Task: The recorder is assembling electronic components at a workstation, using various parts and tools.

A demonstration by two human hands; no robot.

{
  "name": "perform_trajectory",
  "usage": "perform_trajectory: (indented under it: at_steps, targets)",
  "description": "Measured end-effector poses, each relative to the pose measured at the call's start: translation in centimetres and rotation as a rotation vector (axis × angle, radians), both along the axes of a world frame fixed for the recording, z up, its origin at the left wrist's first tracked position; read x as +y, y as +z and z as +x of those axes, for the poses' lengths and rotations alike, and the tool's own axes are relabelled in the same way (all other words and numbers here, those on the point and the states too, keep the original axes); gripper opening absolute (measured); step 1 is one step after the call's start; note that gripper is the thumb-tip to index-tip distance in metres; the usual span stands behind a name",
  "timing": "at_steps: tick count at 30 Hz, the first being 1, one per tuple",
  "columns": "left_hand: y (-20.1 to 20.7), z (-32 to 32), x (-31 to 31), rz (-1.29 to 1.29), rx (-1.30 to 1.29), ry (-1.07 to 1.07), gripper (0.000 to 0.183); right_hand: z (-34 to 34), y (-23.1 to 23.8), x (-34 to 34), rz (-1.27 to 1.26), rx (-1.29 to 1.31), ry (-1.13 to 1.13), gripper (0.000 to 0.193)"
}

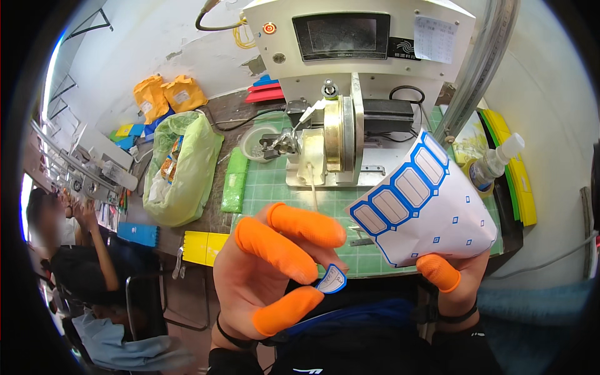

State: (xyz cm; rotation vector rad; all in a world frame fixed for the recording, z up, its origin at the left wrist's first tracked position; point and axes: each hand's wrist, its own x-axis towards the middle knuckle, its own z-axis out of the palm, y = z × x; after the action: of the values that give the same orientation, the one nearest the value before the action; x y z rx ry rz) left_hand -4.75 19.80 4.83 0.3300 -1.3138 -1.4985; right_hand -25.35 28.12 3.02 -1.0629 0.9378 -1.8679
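Orange finger cots cover the fingertips of both hands. My left hand [265,275] pinches a small blue-edged white sticker [333,280] between thumb and finger, in front of the green cutting mat [262,187]. To its right, my right hand [459,278] grips a curved white sheet [431,219] printed with blue-outlined shapes. Its thumb lies on the near side, and its other fingers are hidden behind the sheet. Beyond both hands stands a white bench machine [369,81] with a dark screen, a brass-coloured wheel [334,134] and a metal clamp [279,145].
A yellow-green bag-lined bin [187,169] stands left, beside a green packet [235,181]. A clear bottle [494,164] and yellow folders [515,169] sit right, near a metal post [480,69]. Another person [81,262] sits far left.
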Motion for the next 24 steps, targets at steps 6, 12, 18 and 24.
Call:
perform_trajectory:
  at_steps: [6,12,18,24]
  targets:
    - [-0.1,0.9,-0.7,-0.129,-0.090,-0.012,0.025,-0.6,-0.5,0.0,0.030,0.049,0.026,0.055]
    - [1.1,2.0,-2.2,-0.303,-0.200,0.075,0.027,-0.8,-1.0,0.2,0.039,-0.009,-0.067,0.073]
    - [1.6,1.6,-6.0,-0.416,-0.100,0.182,0.042,-1.1,-1.0,1.1,0.163,0.058,-0.141,0.076]
    - [3.6,0.1,-12.1,-0.240,-0.086,0.252,0.042,-1.9,-1.8,0.8,-0.044,0.077,-0.047,0.073]
